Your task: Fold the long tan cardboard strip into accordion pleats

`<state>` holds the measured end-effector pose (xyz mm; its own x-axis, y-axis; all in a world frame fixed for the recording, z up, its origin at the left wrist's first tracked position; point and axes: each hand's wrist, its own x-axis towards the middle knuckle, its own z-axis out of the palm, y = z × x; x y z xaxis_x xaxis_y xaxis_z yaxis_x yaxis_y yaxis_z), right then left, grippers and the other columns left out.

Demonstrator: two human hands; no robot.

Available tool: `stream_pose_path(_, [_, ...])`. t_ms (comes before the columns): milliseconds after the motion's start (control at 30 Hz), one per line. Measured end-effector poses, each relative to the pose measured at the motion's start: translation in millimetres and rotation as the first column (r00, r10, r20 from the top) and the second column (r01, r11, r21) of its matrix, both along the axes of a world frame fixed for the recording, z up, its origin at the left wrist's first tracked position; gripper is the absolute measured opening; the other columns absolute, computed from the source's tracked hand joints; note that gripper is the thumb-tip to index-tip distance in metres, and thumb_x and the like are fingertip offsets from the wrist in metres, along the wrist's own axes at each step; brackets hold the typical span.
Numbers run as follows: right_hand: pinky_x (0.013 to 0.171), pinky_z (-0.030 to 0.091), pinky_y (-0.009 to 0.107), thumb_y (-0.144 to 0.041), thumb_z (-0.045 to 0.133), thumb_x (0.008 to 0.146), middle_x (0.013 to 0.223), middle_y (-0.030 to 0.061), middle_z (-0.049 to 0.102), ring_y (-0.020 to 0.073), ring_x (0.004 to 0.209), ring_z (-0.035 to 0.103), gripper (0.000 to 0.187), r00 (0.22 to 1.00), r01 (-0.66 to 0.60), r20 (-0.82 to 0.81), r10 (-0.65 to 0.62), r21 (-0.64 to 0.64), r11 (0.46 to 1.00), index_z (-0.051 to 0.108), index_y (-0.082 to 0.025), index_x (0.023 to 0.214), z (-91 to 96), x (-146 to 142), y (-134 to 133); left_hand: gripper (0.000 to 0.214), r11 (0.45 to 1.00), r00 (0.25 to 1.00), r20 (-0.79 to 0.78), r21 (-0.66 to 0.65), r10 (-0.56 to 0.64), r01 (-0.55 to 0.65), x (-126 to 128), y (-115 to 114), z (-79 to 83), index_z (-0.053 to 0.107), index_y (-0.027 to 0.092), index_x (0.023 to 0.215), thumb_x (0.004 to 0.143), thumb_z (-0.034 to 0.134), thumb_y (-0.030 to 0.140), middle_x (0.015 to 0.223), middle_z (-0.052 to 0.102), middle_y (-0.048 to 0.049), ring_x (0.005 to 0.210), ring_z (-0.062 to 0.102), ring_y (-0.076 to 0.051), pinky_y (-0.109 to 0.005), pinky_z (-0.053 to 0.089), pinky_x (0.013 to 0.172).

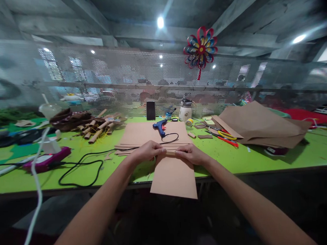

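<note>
My left hand [147,151] and my right hand [190,154] both pinch the far edge of a tan sheet of paper [174,175]. The sheet hangs over the front edge of the green table [234,159] toward me. Both hands have their fingers closed on that edge, which looks folded or rolled. Just beyond the hands lies a stack of tan sheets [142,135]. A blue glue gun [160,127] with a black cord rests on the stack.
Rolled paper tubes [99,128] lie at back left, a pile of brown paper [262,124] at back right, scissors [225,136] beside it. A black cable [81,168] loops at left by a pink device [47,160]. A paper flower [200,48] hangs on mesh.
</note>
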<state>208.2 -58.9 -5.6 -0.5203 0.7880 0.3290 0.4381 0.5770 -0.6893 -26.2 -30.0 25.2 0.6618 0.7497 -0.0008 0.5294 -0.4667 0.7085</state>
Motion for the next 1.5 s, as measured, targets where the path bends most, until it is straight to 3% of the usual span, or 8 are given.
stream_pose_path(200, [0.057,0.035,0.022,-0.049,0.044,0.086,0.067,0.0013,0.053,0.0112,0.062,0.043,0.043,1.0,-0.018,0.02,0.02,-0.073,0.997,0.063,-0.011,0.077,-1.8,4,7,0.04,0.946,0.998,-0.013,0.319,0.056,-0.049,7,-6,-4.0,0.065,0.011,0.071,0.083,0.043,0.042,0.057,0.052,0.0005,0.053,0.04,-0.009,-0.02,0.028,0.05])
stream_pose_path(333, [0.055,0.034,0.022,-0.053,0.046,0.083,0.062,0.0005,0.051,0.0113,0.06,0.041,0.045,1.0,-0.017,0.005,0.018,-0.087,0.996,0.063,-0.011,0.076,-3.4,5,10,0.04,0.909,0.997,-0.047,0.416,0.065,-0.04,7,-6,-4.8,0.065,0.011,0.07,0.085,0.04,0.039,0.058,0.054,-0.0004,0.053,0.04,-0.01,-0.021,0.028,0.052])
stream_pose_path(567, [0.052,0.03,0.022,-0.052,0.046,0.083,0.057,-0.0013,0.044,0.0104,0.056,0.038,0.045,1.0,-0.014,-0.001,0.014,-0.08,0.997,0.059,-0.012,0.067,-2.4,5,8,0.043,0.981,0.999,0.018,0.19,-0.038,0.034,7,7,-3.0,0.06,0.011,0.063,0.08,0.046,0.048,0.053,0.041,0.0029,0.051,0.034,-0.008,-0.02,0.025,0.048])
stream_pose_path(700, [0.051,0.028,0.021,-0.049,0.045,0.085,0.057,-0.0027,0.04,0.0086,0.054,0.034,0.043,0.999,-0.032,-0.007,0.032,-0.071,0.997,0.055,-0.013,0.065,-1.8,4,5,0.047,0.992,0.992,-0.058,0.052,-0.109,0.112,11,13,5.7,0.066,0.01,0.071,0.075,0.053,0.055,0.054,0.043,0.0024,0.05,0.032,-0.008,-0.02,0.021,0.045])
stream_pose_path(933, [0.057,0.035,0.021,-0.045,0.047,0.086,0.064,-0.0001,0.051,0.0102,0.06,0.042,0.039,0.998,-0.049,-0.034,0.048,-0.019,0.999,0.064,-0.011,0.08,0.3,-3,2,0.044,0.977,0.964,-0.209,0.095,-0.166,0.189,27,22,11.5,0.07,0.011,0.071,0.074,0.055,0.053,0.052,0.045,0.0019,0.048,0.031,-0.007,-0.02,0.021,0.045])
stream_pose_path(1133, [0.063,0.039,0.022,-0.046,0.045,0.087,0.072,0.0024,0.059,0.0122,0.066,0.048,0.04,0.999,-0.052,0.004,0.051,0.028,0.998,0.065,-0.012,0.083,0.7,-1,1,0.04,0.978,0.979,-0.072,0.069,-0.193,0.198,28,24,-0.4,0.07,0.01,0.08,0.074,0.056,0.047,0.062,0.054,-0.0001,0.055,0.038,-0.009,-0.019,0.028,0.05])
stream_pose_path(1333, [0.053,0.032,0.022,-0.046,0.049,0.085,0.057,-0.0003,0.049,0.0097,0.055,0.04,0.04,0.994,0.009,0.106,-0.007,-0.023,1.0,0.058,-0.012,0.065,-0.9,11,4,0.037,0.985,0.984,-0.056,0.03,-0.168,0.17,17,21,-0.1,0.069,0.01,0.076,0.073,0.058,0.045,0.059,0.05,0.0008,0.054,0.036,-0.009,-0.019,0.027,0.049])
stream_pose_path(1500, [0.052,0.029,0.022,-0.047,0.05,0.083,0.058,-0.001,0.044,0.0095,0.056,0.035,0.04,0.998,-0.015,0.053,0.018,-0.069,0.998,0.059,-0.012,0.068,-3.2,14,8,0.039,0.987,0.986,-0.018,-0.001,-0.163,0.163,20,20,0.7,0.067,0.009,0.068,0.071,0.059,0.047,0.056,0.047,0.0015,0.054,0.034,-0.008,-0.019,0.026,0.048])
